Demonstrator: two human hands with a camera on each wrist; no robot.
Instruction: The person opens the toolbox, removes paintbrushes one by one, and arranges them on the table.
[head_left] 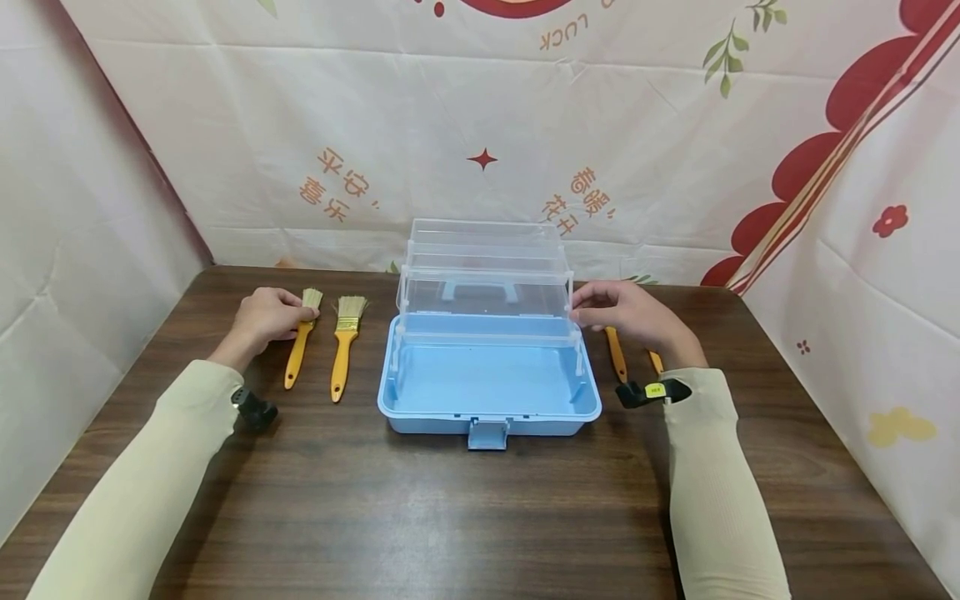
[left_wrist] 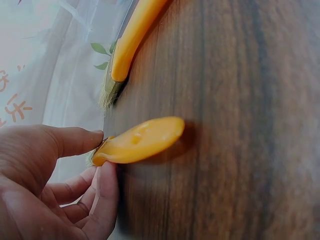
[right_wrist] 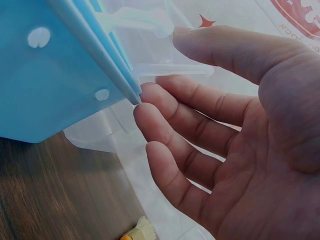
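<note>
My left hand (head_left: pixel 266 317) pinches a paintbrush (head_left: pixel 297 354) near the metal band, between thumb and fingers. Its yellow handle slants toward me, and in the left wrist view the handle end (left_wrist: pixel 160 132) stands off the wood, over its shadow. To its right a second, wider paintbrush (head_left: pixel 341 358) lies bristles away from me. In the middle stands an open blue box (head_left: pixel 487 423) with clear tiered trays (head_left: pixel 487 260) raised at its back. My right hand (head_left: pixel 633 312) is at the box's back right corner, fingertips right at the rim and thumb by a tray support, fingers loosely extended.
Two more yellow handles, a nearer one (head_left: pixel 617 354) and a farther one (head_left: pixel 656 361), show partly under my right hand and wrist. The box's latch (head_left: pixel 487 434) hangs down in front. A printed cloth (head_left: pixel 480 108) hangs behind the brown table (head_left: pixel 450 517).
</note>
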